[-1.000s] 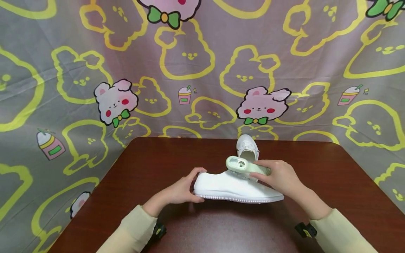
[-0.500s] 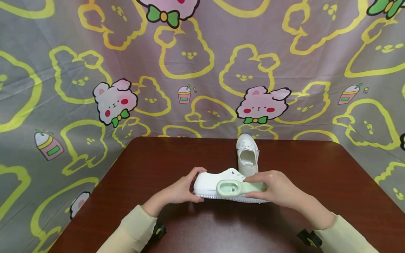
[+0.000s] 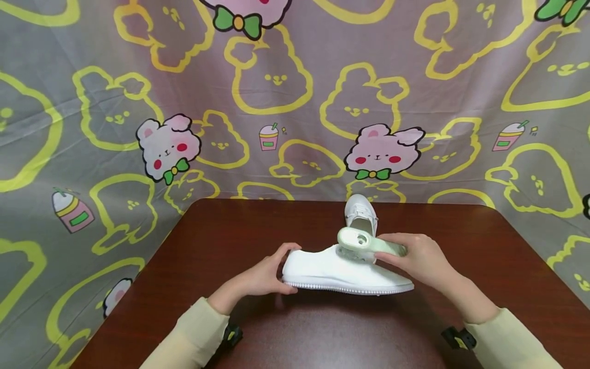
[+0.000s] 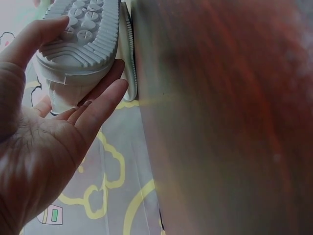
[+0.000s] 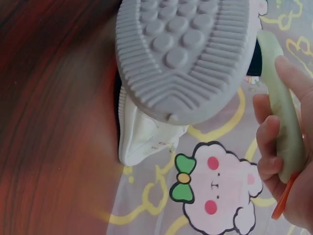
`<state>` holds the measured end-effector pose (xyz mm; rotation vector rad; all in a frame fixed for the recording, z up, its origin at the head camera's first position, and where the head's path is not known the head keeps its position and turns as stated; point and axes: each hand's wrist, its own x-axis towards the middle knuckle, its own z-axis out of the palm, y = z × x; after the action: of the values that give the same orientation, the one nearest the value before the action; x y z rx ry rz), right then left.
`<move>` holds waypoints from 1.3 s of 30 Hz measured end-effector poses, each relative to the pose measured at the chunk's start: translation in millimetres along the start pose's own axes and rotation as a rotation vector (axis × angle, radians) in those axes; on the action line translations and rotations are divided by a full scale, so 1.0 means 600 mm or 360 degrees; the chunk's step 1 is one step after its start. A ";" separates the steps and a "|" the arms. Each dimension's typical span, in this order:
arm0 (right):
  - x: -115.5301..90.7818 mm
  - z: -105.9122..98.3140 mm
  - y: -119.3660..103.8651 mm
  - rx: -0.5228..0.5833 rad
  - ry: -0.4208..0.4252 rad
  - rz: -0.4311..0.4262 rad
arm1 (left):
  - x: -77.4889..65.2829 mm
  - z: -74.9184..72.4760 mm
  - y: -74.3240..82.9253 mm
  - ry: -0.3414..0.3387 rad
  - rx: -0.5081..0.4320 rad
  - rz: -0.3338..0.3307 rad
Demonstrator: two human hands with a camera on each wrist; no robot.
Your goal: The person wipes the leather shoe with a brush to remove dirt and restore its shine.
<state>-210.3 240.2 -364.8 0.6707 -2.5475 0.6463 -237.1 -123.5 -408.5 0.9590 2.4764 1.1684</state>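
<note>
A grey fabric backdrop printed with yellow animal outlines hangs behind a dark reddish-brown, glossy worktop with rounded far corners. Two pale cream sleeves reach in from the near side. Held over the middle of the worktop is a white low-cut shoe, toe to the right, heel to the left; the right wrist view shows its grey sole, ridged and studded with round bumps. Behind it stands a second white laced shoe, upright, toe toward the backdrop, its heel end hidden. The left hand has its grip round the first shoe's heel, thumb against the sole. The right hand has its grip closed about the handle of a pale green, oval-headed brush, the head at the shoe's upper; whether they touch I cannot tell. Small black devices sit beside the cuffs. An orange strap shows at the handle's end.
</note>
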 end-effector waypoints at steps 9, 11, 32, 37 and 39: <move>-0.016 0.006 -0.035 0.0175 -0.0205 -0.0439 | 0.000 -0.001 0.005 -0.0011 -0.0007 -0.0006; -0.018 0.008 -0.037 0.0174 -0.0252 -0.0430 | 0.000 0.000 0.004 -0.0009 -0.0002 0.0002; -0.016 0.007 -0.022 0.0144 -0.0076 -0.0426 | 0.002 0.001 -0.003 0.0024 0.0041 0.0012; -0.019 0.008 -0.025 0.0141 -0.0200 -0.0382 | 0.001 0.001 -0.001 0.0014 0.0029 0.0011; -0.016 0.007 -0.016 0.0096 -0.0169 -0.0334 | 0.001 0.001 -0.002 0.0013 0.0033 0.0012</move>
<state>-198.5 233.5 -370.1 1.0021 -2.5150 0.6317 -238.0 -123.1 -409.5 0.9719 2.4982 1.1529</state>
